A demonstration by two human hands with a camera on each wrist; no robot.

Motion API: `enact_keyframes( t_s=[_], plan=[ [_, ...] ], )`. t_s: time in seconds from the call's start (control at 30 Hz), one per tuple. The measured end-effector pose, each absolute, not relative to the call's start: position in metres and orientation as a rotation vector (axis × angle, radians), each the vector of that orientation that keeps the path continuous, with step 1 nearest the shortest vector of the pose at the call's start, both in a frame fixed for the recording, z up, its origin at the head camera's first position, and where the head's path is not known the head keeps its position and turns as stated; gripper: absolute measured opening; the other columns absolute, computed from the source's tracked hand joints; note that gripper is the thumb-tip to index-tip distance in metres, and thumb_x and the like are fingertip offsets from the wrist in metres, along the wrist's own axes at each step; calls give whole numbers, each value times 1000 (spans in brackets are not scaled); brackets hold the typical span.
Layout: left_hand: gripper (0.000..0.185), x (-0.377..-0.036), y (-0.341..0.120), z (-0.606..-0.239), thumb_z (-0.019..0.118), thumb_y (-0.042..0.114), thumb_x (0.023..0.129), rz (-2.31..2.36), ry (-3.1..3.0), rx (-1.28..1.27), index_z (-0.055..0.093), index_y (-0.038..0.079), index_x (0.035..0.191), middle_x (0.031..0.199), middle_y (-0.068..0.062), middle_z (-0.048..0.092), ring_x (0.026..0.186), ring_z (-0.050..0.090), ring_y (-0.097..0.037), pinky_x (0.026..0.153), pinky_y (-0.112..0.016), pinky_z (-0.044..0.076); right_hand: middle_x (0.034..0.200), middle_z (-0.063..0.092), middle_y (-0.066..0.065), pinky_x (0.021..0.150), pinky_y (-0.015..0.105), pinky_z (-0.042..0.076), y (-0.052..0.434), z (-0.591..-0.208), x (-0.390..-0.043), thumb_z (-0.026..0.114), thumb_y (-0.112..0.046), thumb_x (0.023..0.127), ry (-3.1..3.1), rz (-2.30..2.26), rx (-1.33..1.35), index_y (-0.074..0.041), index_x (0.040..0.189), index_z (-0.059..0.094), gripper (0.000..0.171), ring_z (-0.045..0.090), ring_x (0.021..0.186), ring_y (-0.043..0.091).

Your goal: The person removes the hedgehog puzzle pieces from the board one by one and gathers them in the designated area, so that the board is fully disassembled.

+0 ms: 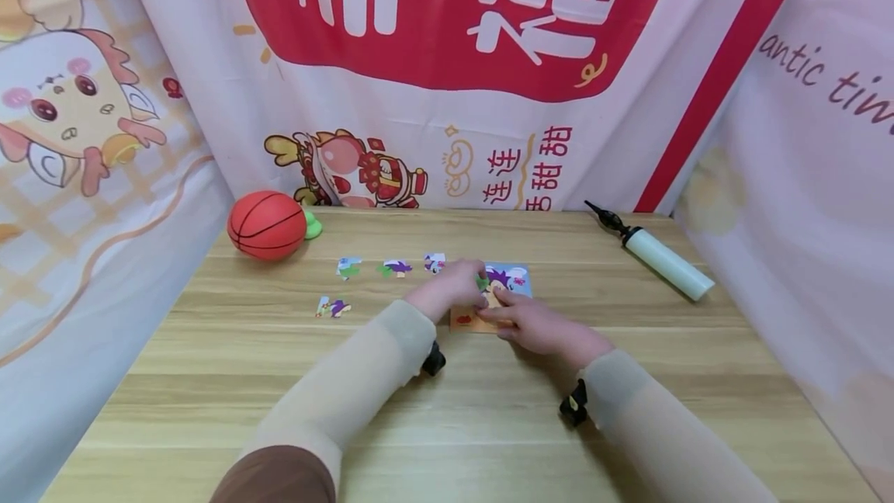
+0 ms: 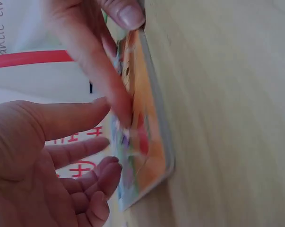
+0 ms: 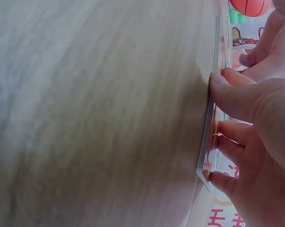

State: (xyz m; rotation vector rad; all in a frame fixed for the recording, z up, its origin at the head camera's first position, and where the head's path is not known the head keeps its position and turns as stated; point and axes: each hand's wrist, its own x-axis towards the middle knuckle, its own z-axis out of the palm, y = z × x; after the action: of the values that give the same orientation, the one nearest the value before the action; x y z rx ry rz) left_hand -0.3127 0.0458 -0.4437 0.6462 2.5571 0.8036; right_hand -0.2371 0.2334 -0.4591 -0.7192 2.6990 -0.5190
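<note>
Lying flat beneath both hands point(image 1: 454, 289) point(image 1: 541, 324): the puzzle board point(image 1: 513, 279).

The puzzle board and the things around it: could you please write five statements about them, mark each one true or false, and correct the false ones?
1. The right hand touches the puzzle board. True.
2. The pump stands upright. False: it lies on its side on the table.
3. At least four loose pieces lie to the left of the board. True.
4. The ball is to the right of the pump. False: it is to the left.
5. The left hand rests on the ball. False: it is at the board.
</note>
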Motion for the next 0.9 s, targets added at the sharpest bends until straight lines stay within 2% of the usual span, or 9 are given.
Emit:
enact_keyframes(
  t_s=[0.2, 0.5, 0.7, 0.9],
  plan=[
    [50, -315, 55, -455, 82, 30, 79, 768, 2620, 546, 58, 10, 118, 108, -5, 59, 93, 55, -24, 79, -38, 49, 160, 20, 19, 111, 56, 24, 231, -461, -237, 62, -16, 98, 2712, -551, -783, -25, 143, 53, 47, 22, 143, 41],
    [42, -314, 63, -457, 84, 27, 78, 796, 2605, 470, 56, 11, 105, 100, -6, 56, 86, 55, -25, 68, -34, 48, 159, 21, 20, 111, 57, 23, 237, -463, -233, 63, -17, 98, 2720, -639, -733, -23, 141, 56, 45, 21, 143, 42],
    [42, -313, 64, -456, 83, 23, 79, 819, 2612, 497, 57, 9, 108, 97, -5, 57, 84, 55, -24, 69, -34, 47, 157, 21, 25, 111, 57, 24, 246, -463, -228, 63, -13, 97, 2753, -626, -762, -22, 142, 55, 46, 22, 142, 44],
    [43, -314, 62, -458, 82, 24, 81, 826, 2584, 465, 56, 11, 112, 102, -5, 56, 87, 55, -24, 71, -35, 48, 156, 24, 27, 110, 57, 26, 246, -460, -227, 64, -12, 97, 2757, -608, -823, -20, 141, 56, 46, 25, 140, 46]
  ],
)
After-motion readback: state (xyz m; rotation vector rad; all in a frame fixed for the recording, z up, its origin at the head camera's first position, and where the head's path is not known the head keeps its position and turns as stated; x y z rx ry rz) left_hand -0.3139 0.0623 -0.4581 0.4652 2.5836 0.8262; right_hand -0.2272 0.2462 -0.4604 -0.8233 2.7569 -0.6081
